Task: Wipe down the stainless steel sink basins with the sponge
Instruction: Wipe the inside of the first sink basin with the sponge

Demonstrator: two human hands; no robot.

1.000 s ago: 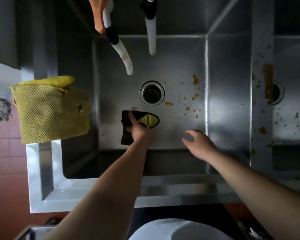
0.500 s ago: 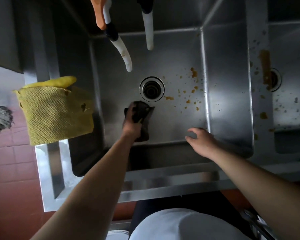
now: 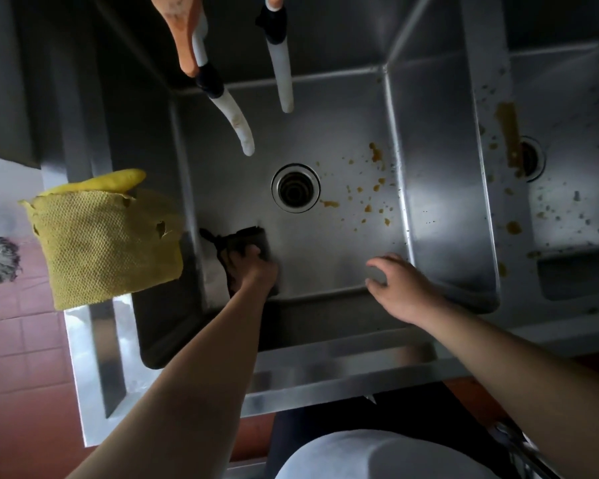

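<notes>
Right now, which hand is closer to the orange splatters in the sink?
The right hand. It hovers with loose fingers just below the orange splatters, toward the sink's near edge. The left hand grips the dark sponge farther away, left of the drain.

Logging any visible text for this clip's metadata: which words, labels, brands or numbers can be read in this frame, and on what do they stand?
None: no readable text anywhere in the head view.
The sink basin, the dark sponge gripped by the left hand, the yellow cloth and the hoses carry no visible print or label.
</notes>
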